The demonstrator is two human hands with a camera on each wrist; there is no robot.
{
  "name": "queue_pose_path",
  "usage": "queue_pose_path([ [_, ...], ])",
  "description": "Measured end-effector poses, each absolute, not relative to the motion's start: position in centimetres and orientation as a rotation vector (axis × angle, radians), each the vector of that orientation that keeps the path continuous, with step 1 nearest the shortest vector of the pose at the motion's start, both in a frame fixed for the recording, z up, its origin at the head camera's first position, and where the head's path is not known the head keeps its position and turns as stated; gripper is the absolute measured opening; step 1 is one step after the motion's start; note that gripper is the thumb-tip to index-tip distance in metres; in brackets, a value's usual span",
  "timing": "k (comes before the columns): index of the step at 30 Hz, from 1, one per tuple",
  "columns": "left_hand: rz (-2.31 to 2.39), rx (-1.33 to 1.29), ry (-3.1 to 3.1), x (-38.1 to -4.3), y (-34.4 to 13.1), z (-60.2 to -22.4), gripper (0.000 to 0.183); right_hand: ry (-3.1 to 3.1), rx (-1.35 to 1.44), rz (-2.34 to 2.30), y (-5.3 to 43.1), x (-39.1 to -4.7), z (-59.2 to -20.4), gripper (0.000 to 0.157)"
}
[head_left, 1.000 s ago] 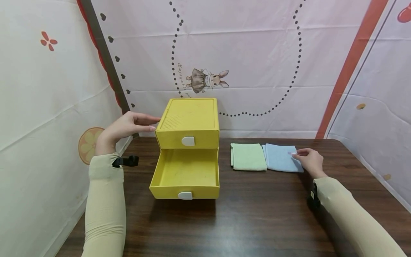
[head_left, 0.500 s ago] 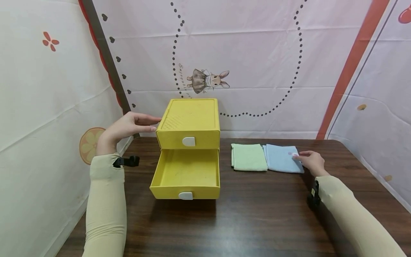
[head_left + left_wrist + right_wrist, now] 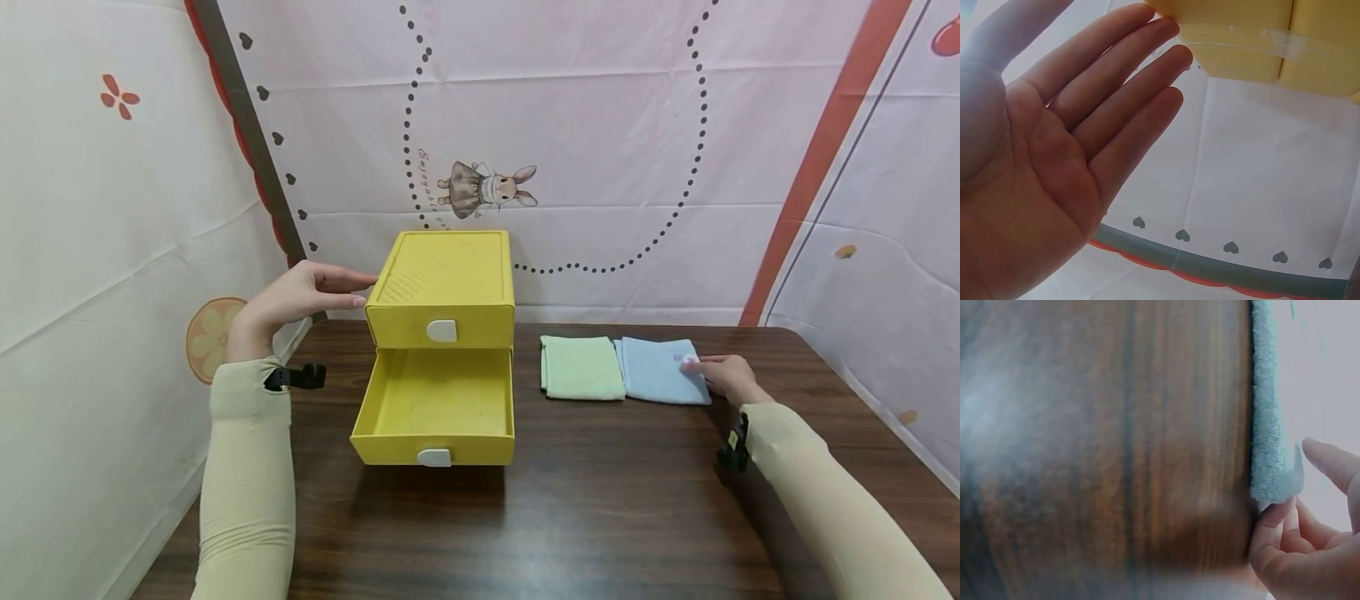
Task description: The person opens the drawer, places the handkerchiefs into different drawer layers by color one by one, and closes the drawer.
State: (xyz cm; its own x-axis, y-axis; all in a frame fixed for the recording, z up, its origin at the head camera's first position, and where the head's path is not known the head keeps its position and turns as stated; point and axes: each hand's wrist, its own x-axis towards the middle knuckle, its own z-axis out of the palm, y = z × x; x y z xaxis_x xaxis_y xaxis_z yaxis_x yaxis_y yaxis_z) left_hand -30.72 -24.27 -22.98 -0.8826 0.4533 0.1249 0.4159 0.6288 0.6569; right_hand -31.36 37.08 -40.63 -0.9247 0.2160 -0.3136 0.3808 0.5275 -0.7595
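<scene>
A yellow two-drawer box [image 3: 453, 268] stands left of centre, its lower drawer [image 3: 442, 392] pulled out with nothing in it and its upper drawer closed. My left hand [image 3: 294, 292] is at the box's upper left side, fingers straight, fingertips right at the wall. In the left wrist view that palm [image 3: 1041, 169] faces the camera. Farther right lies a folded light blue towel [image 3: 660, 371]. My right hand [image 3: 727, 377] pinches its right edge, one finger over the top. In the right wrist view the other fingers [image 3: 1272, 534] curl at the towel's fluffy edge [image 3: 1269, 425].
A folded light green towel [image 3: 582, 367] lies beside the blue one, between it and the box. Both are on a dark wooden table [image 3: 600, 500]. Patterned cloth sheets [image 3: 585, 150] hang behind and at both sides.
My right hand has shifted slightly at the blue towel's right edge, its wrist turning a little. The left hand, the box and the green towel stay as they were.
</scene>
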Motion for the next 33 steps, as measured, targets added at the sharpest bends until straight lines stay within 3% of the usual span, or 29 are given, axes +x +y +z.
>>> queue_pose_path([
  [33, 1.107, 0.74, 2.785, -30.51, -24.14, -22.88, 0.045, 2.582, 0.497, -1.443, 37.09, -30.93, -39.97, 0.068],
])
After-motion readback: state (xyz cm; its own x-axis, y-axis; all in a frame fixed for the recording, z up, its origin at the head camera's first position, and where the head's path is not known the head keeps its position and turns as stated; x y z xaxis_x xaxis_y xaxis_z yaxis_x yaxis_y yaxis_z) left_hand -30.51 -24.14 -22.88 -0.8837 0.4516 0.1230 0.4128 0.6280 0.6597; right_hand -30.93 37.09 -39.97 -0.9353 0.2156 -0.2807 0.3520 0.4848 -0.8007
